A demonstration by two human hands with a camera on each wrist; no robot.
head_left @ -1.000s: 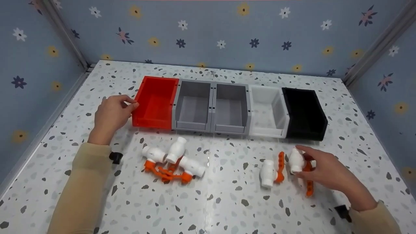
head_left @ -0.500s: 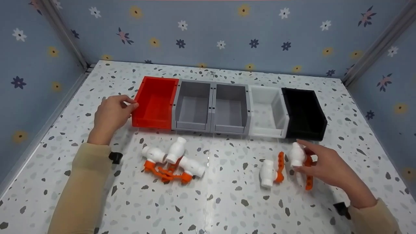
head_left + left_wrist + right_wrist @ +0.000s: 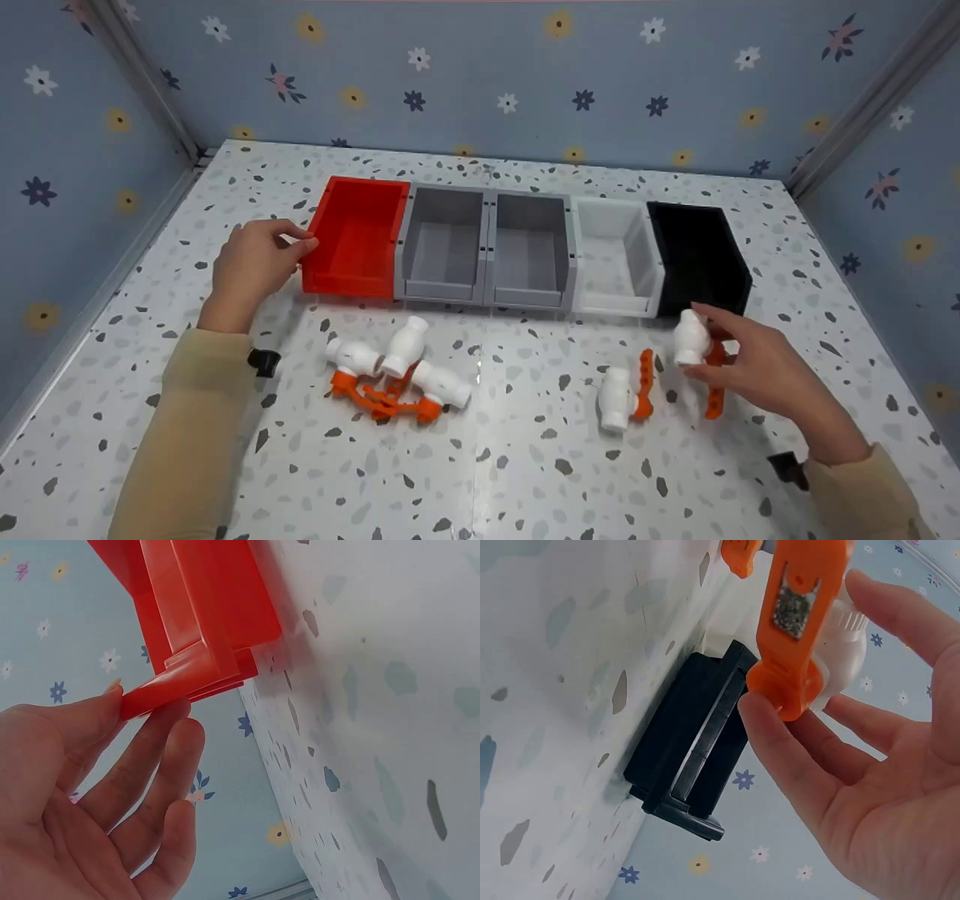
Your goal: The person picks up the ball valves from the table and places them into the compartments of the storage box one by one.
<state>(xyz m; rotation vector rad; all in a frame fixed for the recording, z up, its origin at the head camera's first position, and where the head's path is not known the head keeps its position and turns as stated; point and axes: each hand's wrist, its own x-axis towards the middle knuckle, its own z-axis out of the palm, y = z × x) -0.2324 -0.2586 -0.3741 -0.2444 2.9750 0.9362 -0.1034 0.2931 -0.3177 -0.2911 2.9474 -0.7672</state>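
My right hand [image 3: 757,367] grips a white plastic ball valve [image 3: 691,339] with an orange lever handle [image 3: 802,607], just in front of the black bin [image 3: 701,255]. In the right wrist view, fingers and thumb hold it at the white body and the handle's base. A second ball valve [image 3: 615,397] lies on the table to its left. My left hand [image 3: 259,259] pinches the left rim of the red bin [image 3: 360,232] between thumb and forefinger; the other fingers are loosely bent. Several more ball valves [image 3: 405,346] lie in a cluster before the red and grey bins, handles overlapping.
Between the red and black bins stand two grey bins [image 3: 444,289] and a white bin [image 3: 611,304], side by side in one row. The speckled table [image 3: 525,480] extends in front. Flowered panels [image 3: 480,75] enclose the back and sides.
My right hand has lifted the ball valve and carried it away from me, towards the black bin. The left hand stays at the red bin's rim.
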